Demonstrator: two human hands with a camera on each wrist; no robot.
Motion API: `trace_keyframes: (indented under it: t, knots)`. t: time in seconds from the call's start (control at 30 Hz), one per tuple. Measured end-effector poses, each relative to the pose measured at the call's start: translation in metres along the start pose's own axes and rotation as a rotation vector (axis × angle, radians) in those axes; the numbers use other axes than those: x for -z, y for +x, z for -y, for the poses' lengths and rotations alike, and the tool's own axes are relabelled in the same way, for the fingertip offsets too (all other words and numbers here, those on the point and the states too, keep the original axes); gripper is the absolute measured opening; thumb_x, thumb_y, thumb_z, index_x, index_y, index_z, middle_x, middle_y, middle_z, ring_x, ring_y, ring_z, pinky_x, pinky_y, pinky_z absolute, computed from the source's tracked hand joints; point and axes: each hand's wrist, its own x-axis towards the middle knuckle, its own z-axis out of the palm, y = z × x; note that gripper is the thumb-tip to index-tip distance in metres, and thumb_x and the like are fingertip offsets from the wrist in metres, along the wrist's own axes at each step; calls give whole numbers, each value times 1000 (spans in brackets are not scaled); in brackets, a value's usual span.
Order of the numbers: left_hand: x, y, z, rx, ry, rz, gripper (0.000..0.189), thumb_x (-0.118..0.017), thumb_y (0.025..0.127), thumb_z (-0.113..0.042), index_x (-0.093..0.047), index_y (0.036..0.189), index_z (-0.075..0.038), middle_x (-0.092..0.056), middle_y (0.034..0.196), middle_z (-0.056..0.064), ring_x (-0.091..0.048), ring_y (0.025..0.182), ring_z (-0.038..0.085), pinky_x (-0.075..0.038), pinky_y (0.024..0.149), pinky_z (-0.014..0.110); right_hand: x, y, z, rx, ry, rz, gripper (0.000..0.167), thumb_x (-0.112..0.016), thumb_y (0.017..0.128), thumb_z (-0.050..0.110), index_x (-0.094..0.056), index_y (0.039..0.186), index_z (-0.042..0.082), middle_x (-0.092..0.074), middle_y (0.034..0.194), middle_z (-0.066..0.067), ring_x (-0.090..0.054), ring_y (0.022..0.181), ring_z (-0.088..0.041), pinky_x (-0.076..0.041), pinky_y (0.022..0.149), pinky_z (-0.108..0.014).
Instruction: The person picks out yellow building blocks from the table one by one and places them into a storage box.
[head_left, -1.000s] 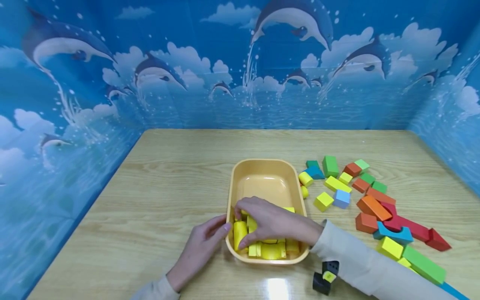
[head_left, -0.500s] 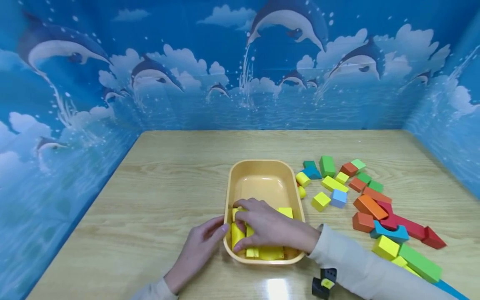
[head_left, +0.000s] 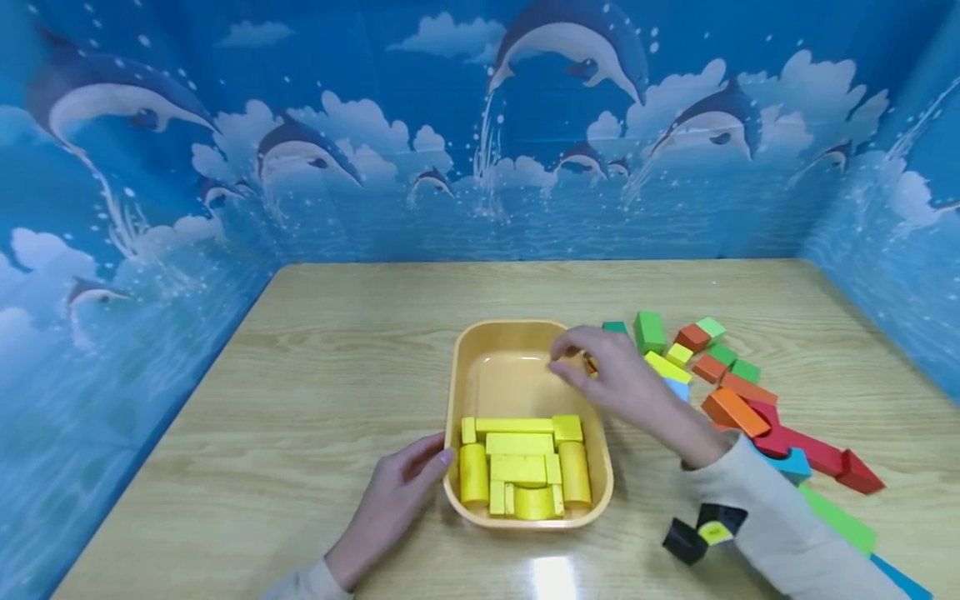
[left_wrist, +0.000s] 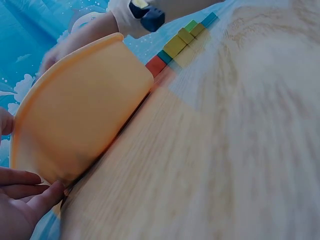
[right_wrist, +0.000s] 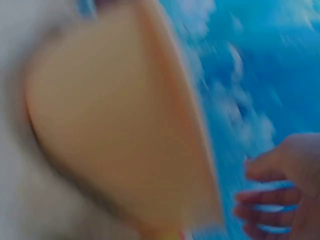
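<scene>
A beige plastic tray (head_left: 525, 379) stands on the table, its near half packed with yellow wooden blocks (head_left: 519, 469). My left hand (head_left: 393, 504) holds the tray's left side. In the left wrist view, that hand's thumb is at the rim and its fingers (left_wrist: 46, 200) touch the outer wall near the base. Over the tray's right rim hovers my right hand (head_left: 618, 379), fingers bent loosely, with nothing seen between them. The right wrist view is blurred and shows the right hand (right_wrist: 287, 187) apart from the tray wall (right_wrist: 115, 110).
To the right lie scattered coloured blocks: a green block (head_left: 649, 332), a yellow bar (head_left: 667, 367), an orange block (head_left: 735, 412) and red ones (head_left: 825, 457). The right forearm covers some of them. A patterned blue backdrop (head_left: 480, 200) rises behind the table.
My right hand has left the yellow blocks in the tray and moved up and right to the right rim, uncovering them. The left hand has stayed at the tray.
</scene>
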Motion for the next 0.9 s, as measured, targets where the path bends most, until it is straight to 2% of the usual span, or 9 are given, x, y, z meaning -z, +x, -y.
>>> trace_keyframes:
  t: [0.1,0.17,0.3,0.4,0.5,0.6,0.67,0.8,0.9]
  knots:
    - [0,0,0,-5,5,5,41,-60,95,-29,-61,124,1,-62,124,19,-60,115,31,-50,98,40,24,-7,-35,-199,-94,56,17,-69,90,12,-67,104,3,-68,100,-11,-64,94,-30,-57,77,-46]
    - [0,0,0,2,3,10,42,-60,96,-29,-61,124,1,-62,125,20,-60,115,31,-50,98,40,32,-15,-53,-317,-172,150,22,-69,90,17,-66,107,2,-66,103,-16,-62,95,-33,-56,76,-48]
    - [0,0,0,1,11,16,43,-60,96,-31,-60,125,1,-61,126,20,-59,117,31,-49,98,39,38,-33,-75,-429,-234,250,32,-67,91,24,-65,110,-1,-62,107,-21,-59,88,-32,-53,69,-44]
    - [1,0,-1,-9,23,16,43,-59,96,-31,-60,125,1,-61,126,19,-58,117,31,-49,98,41,38,-40,-81,-441,-242,242,29,-66,92,20,-65,110,-2,-60,104,-22,-55,81,-27,-52,65,-40]
    - [2,0,-2,-16,31,19,43,-58,97,-31,-60,126,1,-61,126,19,-58,118,32,-49,99,42,36,-40,-84,-473,-260,216,31,-66,91,14,-62,114,-5,-60,106,-25,-55,81,-28,-52,67,-43]
    - [2,0,-2,-10,27,23,44,-58,97,-31,-60,126,1,-61,127,19,-57,119,31,-48,99,42,35,-38,-86,-546,-262,216,45,-69,89,15,-54,122,-11,-59,109,-29,-56,85,-33,-53,71,-48]
    - [2,-1,-1,-8,29,19,43,-59,97,-32,-60,126,0,-61,127,18,-57,119,31,-48,100,43,32,-33,-86,-577,-273,226,48,-71,87,17,-54,121,-12,-61,101,-26,-56,81,-33,-53,68,-44]
    - [3,0,0,-5,15,9,43,-60,96,-31,-61,125,0,-61,126,18,-57,119,31,-47,100,44,30,-27,-85,-564,-302,244,33,-73,82,9,-61,105,-11,-57,78,-13,-50,67,-25,-46,57,-32]
    - [2,1,0,5,-2,15,43,-60,96,-31,-60,125,0,-61,126,19,-57,119,31,-47,100,43,36,-24,-77,-502,-307,218,22,-71,82,4,-64,97,-11,-57,76,-12,-50,67,-25,-46,56,-33]
